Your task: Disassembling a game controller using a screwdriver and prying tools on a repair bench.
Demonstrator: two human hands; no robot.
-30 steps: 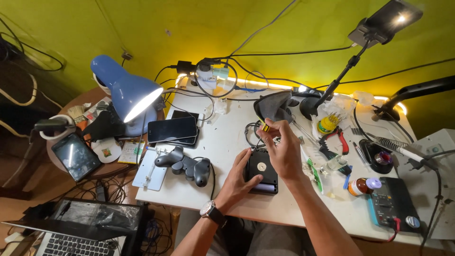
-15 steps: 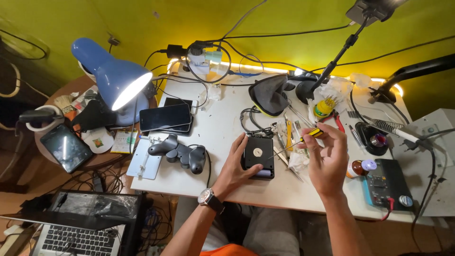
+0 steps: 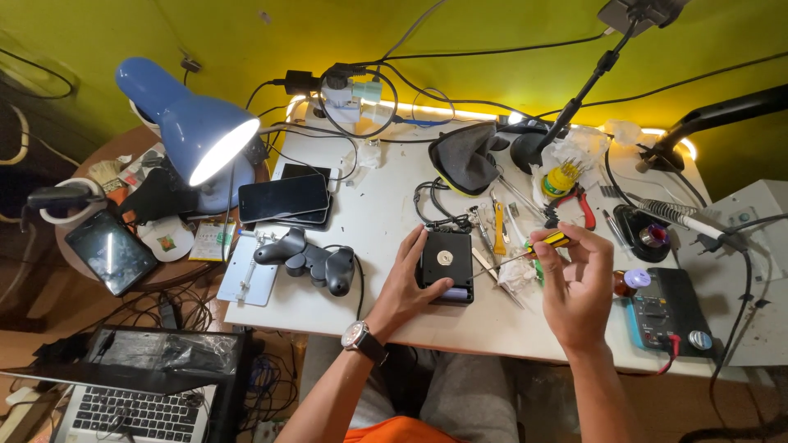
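Head view, looking down on a white table (image 3: pixel 369 238) cluttered with tools and cables.

Left hand (image 3: pixel 408 283): lies on the table at the left edge of a small black box (image 3: pixel 447 264), fingers spread and curled against its side, steadying it. A watch (image 3: pixel 361 338) sits on that wrist. The box lies flat near the table's near edge, roughly at centre, with a round silver disc on its top face.

Right hand (image 3: pixel 574 283): raised just right of the box, thumb and fingertips pinching a small screwdriver (image 3: pixel 538 244) with a yellow and black handle. The handle sits in the fingers; the thin shaft runs left and slightly nearer, its tip pointing toward the right side of the box and ending just short of it. The tool's long axis is thus close to level across the table, right to left.

Relation that matters: the box lies left of the right hand, with the left hand already touching it and the screwdriver tip near but apart.

Around them: a black game controller (image 3: pixel 308 261) left of the box, a dark phone (image 3: pixel 281 198) farther left, a lit blue desk lamp (image 3: pixel 193 131) at far left, loose tools between box and right hand, a multimeter (image 3: pixel 669 312) at near right, a laptop (image 3: pixel 131 402) below the table's left end.
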